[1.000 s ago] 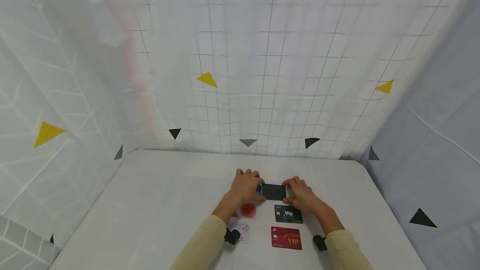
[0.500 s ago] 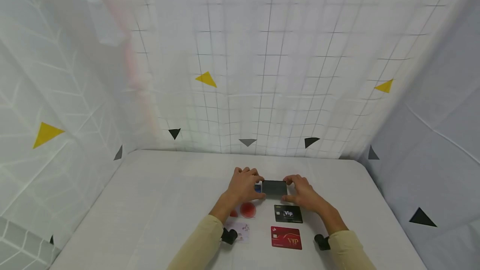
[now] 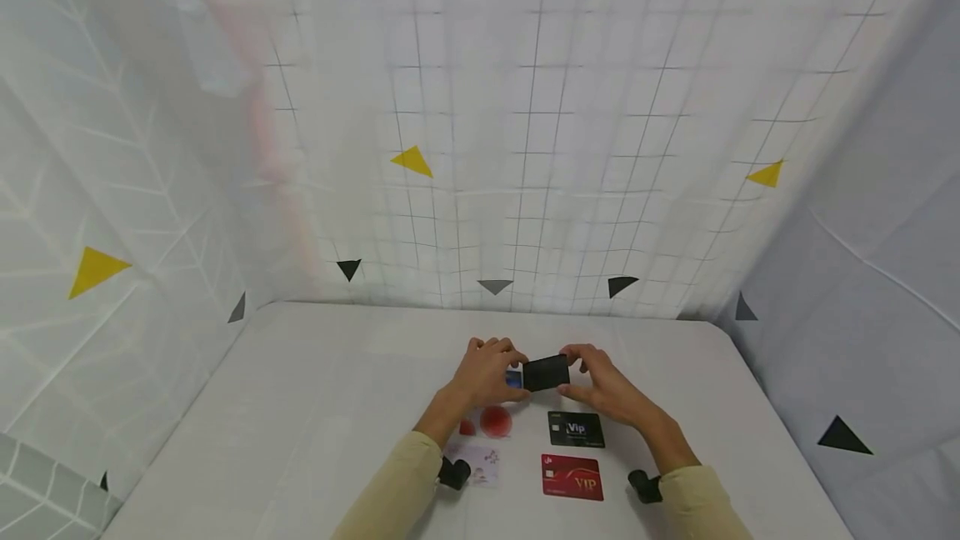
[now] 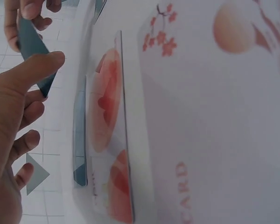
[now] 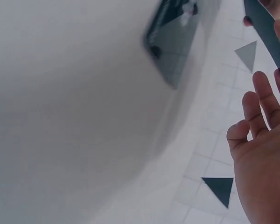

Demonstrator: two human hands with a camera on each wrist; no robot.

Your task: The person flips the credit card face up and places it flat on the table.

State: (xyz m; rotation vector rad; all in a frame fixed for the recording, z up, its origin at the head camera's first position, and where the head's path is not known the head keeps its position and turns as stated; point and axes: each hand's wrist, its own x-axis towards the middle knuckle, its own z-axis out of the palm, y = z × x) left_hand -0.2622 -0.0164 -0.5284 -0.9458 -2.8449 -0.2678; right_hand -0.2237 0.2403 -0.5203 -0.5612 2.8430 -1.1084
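Observation:
A dark card is raised above the white table, its right end tilted up. My left hand pinches its left end between thumb and fingers. At the opposite end, the thumb and fingers of my right hand grip the card's edge. The left wrist view has this dark card nearly edge-on between both hands. A small light patch shows near one end of the card in the right wrist view. Partly hidden behind my left hand's fingers lies a blue card.
Nearer me on the table lie a black VIP card and a red VIP card. Left of them are a card with red circles and a pale floral card, partly covered by the left wrist camera.
Both hands have brought the dark card up, and it has turned from level to slanting, right end higher. More of the blue card shows by the left hand. The other cards stay put.

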